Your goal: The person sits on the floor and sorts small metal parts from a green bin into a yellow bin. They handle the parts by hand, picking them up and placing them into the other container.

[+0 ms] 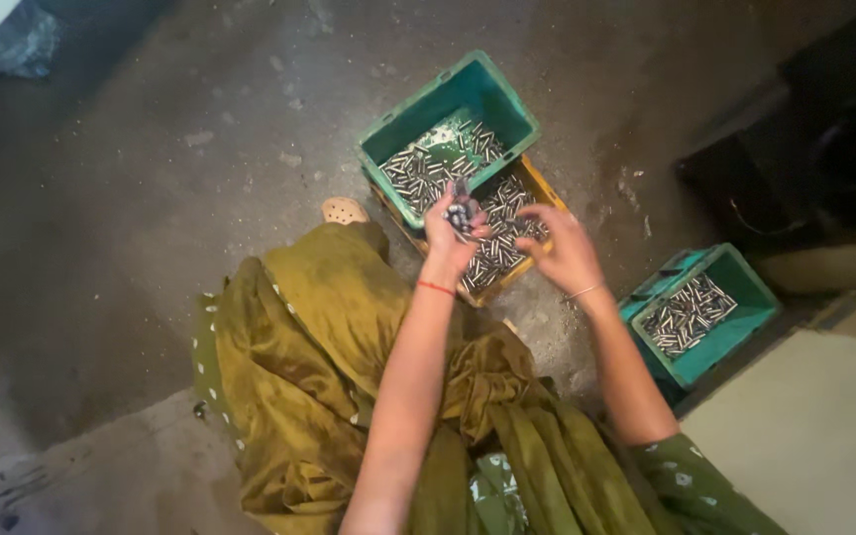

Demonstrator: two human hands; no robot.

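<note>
My left hand [451, 236] is closed around a small bunch of short metal pins [461, 215], held over the near edge of a green crate [507, 104]. That crate holds several more silver pins and rests partly on a yellow crate [544, 190], also full of pins. My right hand [564, 251] hovers over the yellow crate with fingers curled down toward the pins; whether it holds any is hidden. A red thread circles my left wrist, a thin bangle my right.
A second green crate [745, 287] with pins stands to the right, beside a pale raised surface [814, 426]. I sit on a rough concrete floor [151, 198] in olive clothing, one sandalled foot [344, 210] next to the crates. Dark objects fill the upper right.
</note>
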